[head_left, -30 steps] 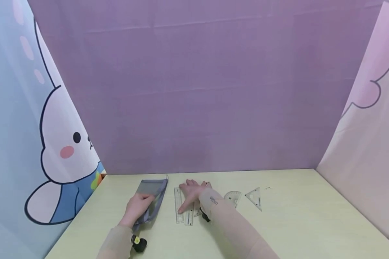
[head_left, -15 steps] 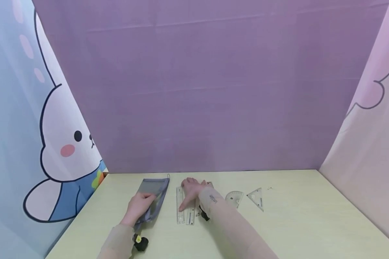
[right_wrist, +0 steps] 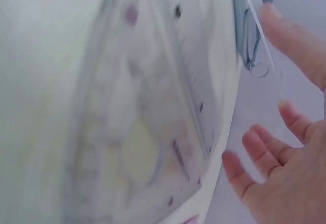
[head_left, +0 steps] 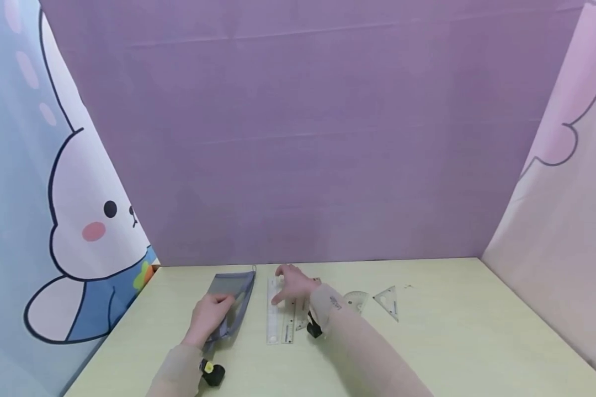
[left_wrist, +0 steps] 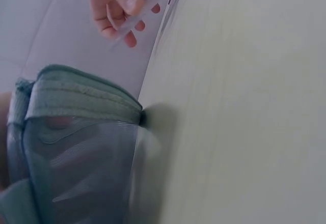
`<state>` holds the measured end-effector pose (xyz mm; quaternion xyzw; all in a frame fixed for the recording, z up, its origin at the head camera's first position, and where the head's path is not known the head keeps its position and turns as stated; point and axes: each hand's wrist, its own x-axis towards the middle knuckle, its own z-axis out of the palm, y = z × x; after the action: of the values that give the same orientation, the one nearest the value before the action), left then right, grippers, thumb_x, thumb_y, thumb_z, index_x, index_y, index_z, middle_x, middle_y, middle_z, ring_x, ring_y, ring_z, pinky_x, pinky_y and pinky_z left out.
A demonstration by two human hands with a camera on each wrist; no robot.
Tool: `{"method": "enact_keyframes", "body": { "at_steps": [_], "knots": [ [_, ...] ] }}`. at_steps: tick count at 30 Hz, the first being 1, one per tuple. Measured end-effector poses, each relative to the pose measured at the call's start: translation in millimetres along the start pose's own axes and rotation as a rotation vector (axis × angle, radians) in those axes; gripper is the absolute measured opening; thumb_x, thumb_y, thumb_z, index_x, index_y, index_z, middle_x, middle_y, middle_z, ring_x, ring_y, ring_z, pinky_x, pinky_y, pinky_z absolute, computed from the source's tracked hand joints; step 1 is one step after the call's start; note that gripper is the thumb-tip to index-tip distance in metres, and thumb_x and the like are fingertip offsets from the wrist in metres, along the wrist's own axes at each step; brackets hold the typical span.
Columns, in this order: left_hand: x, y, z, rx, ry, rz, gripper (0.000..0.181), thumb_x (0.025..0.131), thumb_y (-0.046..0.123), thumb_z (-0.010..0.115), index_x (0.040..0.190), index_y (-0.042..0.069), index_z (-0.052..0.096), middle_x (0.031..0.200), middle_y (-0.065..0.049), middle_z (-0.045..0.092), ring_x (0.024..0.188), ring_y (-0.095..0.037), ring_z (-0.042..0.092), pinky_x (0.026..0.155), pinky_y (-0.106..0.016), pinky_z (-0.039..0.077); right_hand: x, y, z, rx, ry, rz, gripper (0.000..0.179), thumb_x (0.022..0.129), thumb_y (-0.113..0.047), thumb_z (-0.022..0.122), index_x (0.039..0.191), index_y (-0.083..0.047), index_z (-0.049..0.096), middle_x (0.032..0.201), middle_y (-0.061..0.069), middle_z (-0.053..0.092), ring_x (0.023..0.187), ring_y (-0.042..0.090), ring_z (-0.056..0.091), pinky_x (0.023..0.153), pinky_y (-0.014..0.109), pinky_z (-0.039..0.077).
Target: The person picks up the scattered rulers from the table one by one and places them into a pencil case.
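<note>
My left hand (head_left: 208, 317) grips a grey-blue mesh zipper pouch (head_left: 240, 311) at the left of the table; its open mouth and zipper band (left_wrist: 84, 99) show in the left wrist view. With thumb and fingertips, my right hand (head_left: 294, 284) pinches a clear ruler (head_left: 272, 325) by its long edges. That ruler is tilted up off the table in both wrist views. Beside it lies a narrower clear ruler (head_left: 288, 325). Under my right wrist is a clear set square (right_wrist: 109, 178), partly hidden in the head view and blurred in the right wrist view.
A clear protractor (head_left: 356, 300), partly covered by my right sleeve, and a small triangle (head_left: 387, 302) lie to the right. A purple cloth (head_left: 298, 138) hangs behind the table's (head_left: 477, 331) far edge. Printed curtains (head_left: 99, 220) stand at both sides.
My right hand has gone from lying spread over the rulers to pinching the leftmost one and raising it. The left hand stays on the pouch. The head view has shifted slightly.
</note>
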<state>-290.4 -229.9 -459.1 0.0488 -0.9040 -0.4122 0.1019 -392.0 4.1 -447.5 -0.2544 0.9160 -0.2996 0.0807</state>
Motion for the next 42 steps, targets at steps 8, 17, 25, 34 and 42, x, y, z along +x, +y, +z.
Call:
{"method": "enact_keyframes", "body": {
  "at_steps": [8,17,25,34,42],
  "knots": [
    [1.6,1.4,-1.7,-0.021,0.034,0.016,0.041,0.093,0.025,0.057,0.055,0.013,0.046,0.049,0.006,0.031,0.046,-0.012,0.028,0.047,-0.028,0.028,-9.0,-6,3,0.401,-0.065,-0.01,0.068,0.081,-0.011,0.078,0.134,-0.011,0.036,0.093,0.001,0.065,0.076,0.019,0.065,0.068,0.037,0.052],
    [3.5,1.6,1.8,-0.011,0.054,0.017,0.04,0.092,0.025,0.058,0.055,0.014,0.048,0.049,0.006,0.034,0.047,-0.013,0.031,0.05,-0.03,0.029,-12.8,-3,16,0.456,-0.009,0.046,0.072,0.081,-0.008,0.077,0.141,-0.005,0.036,0.084,-0.001,0.069,0.071,0.017,0.066,0.068,0.032,0.051],
    [5.6,2.7,0.3,-0.013,0.087,0.017,0.031,0.092,0.026,0.058,0.066,0.009,0.066,0.053,0.005,0.043,0.051,-0.015,0.038,0.052,-0.031,0.032,-14.1,-4,18,0.482,-0.017,0.1,0.055,0.082,-0.008,0.075,0.13,-0.001,0.05,0.077,0.003,0.07,0.064,0.02,0.067,0.062,0.033,0.054],
    [2.9,2.6,-0.9,-0.004,0.111,0.012,0.026,0.091,0.025,0.06,0.103,0.009,0.076,0.093,-0.006,0.072,0.066,-0.015,0.051,0.063,-0.032,0.041,-11.3,2,22,0.588,-0.063,0.114,0.021,0.084,-0.006,0.072,0.103,0.001,0.066,0.074,0.012,0.069,0.058,0.02,0.066,0.057,0.032,0.055],
    [2.0,4.5,-1.0,0.006,0.119,0.005,0.027,0.09,0.026,0.06,0.105,0.01,0.076,0.102,-0.008,0.072,0.067,-0.015,0.052,0.065,-0.032,0.041,-6.8,9,20,0.697,-0.102,0.1,0.016,0.087,-0.008,0.069,0.1,0.001,0.068,0.082,0.014,0.07,0.065,0.022,0.068,0.06,0.035,0.056]
  ]
}}
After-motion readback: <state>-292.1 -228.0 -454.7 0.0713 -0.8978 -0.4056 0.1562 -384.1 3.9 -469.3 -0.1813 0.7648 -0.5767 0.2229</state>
